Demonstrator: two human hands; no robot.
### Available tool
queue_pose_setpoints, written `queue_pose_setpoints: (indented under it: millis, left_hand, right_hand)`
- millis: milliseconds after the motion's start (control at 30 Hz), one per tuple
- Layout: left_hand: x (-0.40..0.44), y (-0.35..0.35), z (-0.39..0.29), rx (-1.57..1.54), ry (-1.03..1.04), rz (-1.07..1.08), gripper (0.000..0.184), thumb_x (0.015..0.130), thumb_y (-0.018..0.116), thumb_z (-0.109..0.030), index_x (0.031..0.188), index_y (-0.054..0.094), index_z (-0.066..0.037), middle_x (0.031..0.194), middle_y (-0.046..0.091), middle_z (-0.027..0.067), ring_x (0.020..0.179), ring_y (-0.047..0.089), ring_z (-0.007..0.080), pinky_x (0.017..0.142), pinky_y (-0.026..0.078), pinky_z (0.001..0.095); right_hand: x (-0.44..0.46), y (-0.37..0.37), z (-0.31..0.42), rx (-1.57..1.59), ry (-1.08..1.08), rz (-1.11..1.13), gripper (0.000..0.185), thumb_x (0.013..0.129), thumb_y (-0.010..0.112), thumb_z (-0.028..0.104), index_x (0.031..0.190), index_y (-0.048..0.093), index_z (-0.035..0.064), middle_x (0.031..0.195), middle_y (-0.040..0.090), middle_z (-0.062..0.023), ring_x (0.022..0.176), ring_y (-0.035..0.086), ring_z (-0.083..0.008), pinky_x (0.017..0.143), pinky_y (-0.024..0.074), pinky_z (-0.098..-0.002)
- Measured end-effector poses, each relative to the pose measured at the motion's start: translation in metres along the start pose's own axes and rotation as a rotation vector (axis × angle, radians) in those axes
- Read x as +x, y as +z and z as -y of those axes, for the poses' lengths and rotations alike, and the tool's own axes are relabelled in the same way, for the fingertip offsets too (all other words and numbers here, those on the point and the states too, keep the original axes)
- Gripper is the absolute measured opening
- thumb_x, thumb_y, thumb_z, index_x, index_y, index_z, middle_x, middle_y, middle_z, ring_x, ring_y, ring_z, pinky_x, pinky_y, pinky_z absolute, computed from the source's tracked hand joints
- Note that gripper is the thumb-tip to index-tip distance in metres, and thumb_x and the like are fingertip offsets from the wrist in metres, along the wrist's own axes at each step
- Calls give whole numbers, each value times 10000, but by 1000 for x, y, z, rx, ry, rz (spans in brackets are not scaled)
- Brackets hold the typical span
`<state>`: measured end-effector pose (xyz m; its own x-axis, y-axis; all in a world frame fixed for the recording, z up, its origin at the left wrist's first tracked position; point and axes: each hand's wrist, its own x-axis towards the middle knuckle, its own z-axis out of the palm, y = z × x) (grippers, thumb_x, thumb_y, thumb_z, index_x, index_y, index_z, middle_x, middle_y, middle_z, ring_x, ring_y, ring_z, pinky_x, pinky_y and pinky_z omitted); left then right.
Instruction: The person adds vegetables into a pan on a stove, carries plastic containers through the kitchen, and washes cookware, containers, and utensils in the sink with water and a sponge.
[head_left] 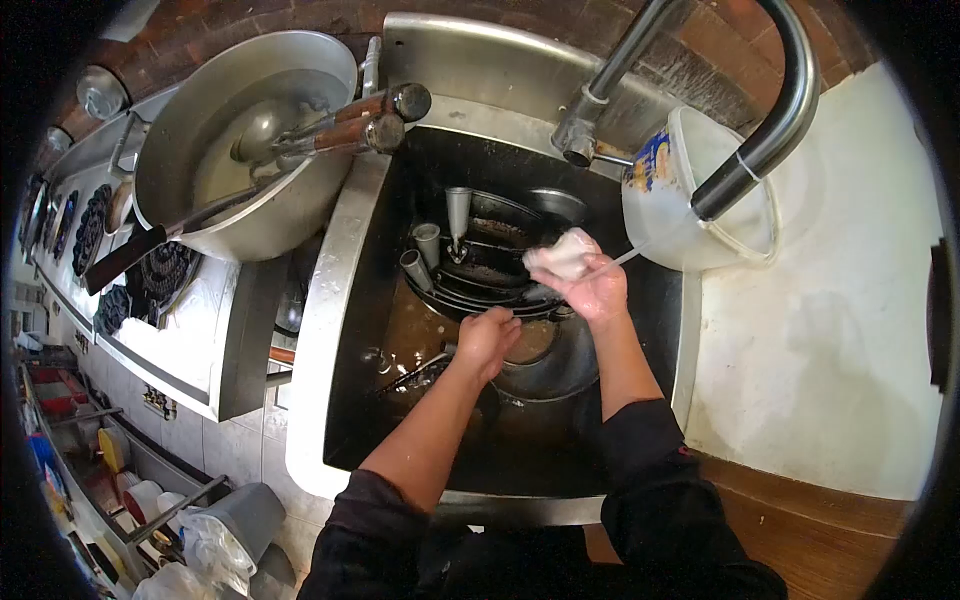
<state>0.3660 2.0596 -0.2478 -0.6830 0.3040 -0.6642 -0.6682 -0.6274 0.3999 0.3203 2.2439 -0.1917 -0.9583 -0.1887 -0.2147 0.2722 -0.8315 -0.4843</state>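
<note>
My right hand is closed around a whitish, wet-looking wad, blurred; whether it is a sponge or a cloth I cannot tell. A thin stream of water runs from the faucet to this hand. Lower and to the left, my left hand has its fingers curled together at the near edge of the stacked dark pans; what they grip, if anything, is hidden. Under both hands lies a round dark pan in the sink, amid brownish water.
Left of the sink stands a large metal pot holding cloudy liquid and ladles, their wooden handles jutting over the sink's edge. A white bucket stands at the back right under the curved faucet. Stove burners lie further left.
</note>
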Motion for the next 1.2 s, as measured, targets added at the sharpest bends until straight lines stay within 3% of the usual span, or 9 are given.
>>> queue_pose_setpoints:
  millis: [200,300,500,633,700,867,1033,1100,1200]
  left_hand:
    - [-1,1,-2,-8,-8,6,216,845,525,-71,1012,465,52,1050,502,181,1034,520,329,940,427,443]
    - [-2,3,-2,-8,3,-13,220,844,526,-74,1013,466,54,1047,503,185,1034,519,334,951,424,445]
    - [8,-3,3,-18,2,11,188,841,529,-70,983,484,44,1038,503,184,1016,527,328,935,438,445]
    - [1,-3,0,-28,6,29,190,838,535,-67,985,488,44,1039,499,182,1000,531,319,922,440,449]
    - [7,-6,3,-33,-4,26,187,839,535,-68,981,490,44,1029,496,170,980,537,309,906,445,447]
    - [3,-1,0,-34,-1,2,191,839,538,-67,990,488,40,1008,494,156,976,537,309,893,451,444]
    - [0,0,-3,-29,7,-10,215,850,534,-72,1016,476,52,1034,489,162,987,534,316,906,446,450]
    - [0,0,-1,-32,-9,-4,229,860,530,-79,1026,463,65,1070,478,168,1016,531,326,913,447,455]
    - [-2,2,-2,-21,-2,-21,254,864,535,-84,1048,456,73,1109,465,179,1055,523,341,919,447,457]
  right_hand:
    - [30,-17,2,-507,189,88,483,748,621,104,1211,486,72,1057,597,-108,919,608,-244,618,515,-302]
    - [23,5,5,-417,26,-142,393,746,620,101,1129,536,77,1003,602,-107,876,606,-259,690,519,-359]
    - [9,7,-8,10,133,141,286,814,568,156,1073,568,34,1065,592,-172,981,573,-355,891,451,-504]
    - [9,-3,-23,-72,253,125,403,798,561,65,1183,445,58,1125,560,-193,937,605,-321,696,548,-453]
    - [14,-5,-21,-561,190,-165,419,776,566,9,1175,455,68,1098,568,-183,901,621,-295,614,563,-382]
    - [11,2,16,-173,-15,51,424,751,557,-14,1157,467,71,1073,568,-151,863,616,-285,561,544,-318]
    - [1,23,33,-1156,-133,-153,608,661,577,-115,1238,450,29,1123,567,-141,977,593,-260,909,458,-333]
    - [-14,24,36,-1951,-248,-10,544,694,578,-80,1216,464,23,1081,597,-167,993,582,-320,924,437,-371]
    - [-27,59,36,-2405,-350,205,426,729,577,-34,1148,519,18,945,619,-168,956,575,-341,876,451,-393]
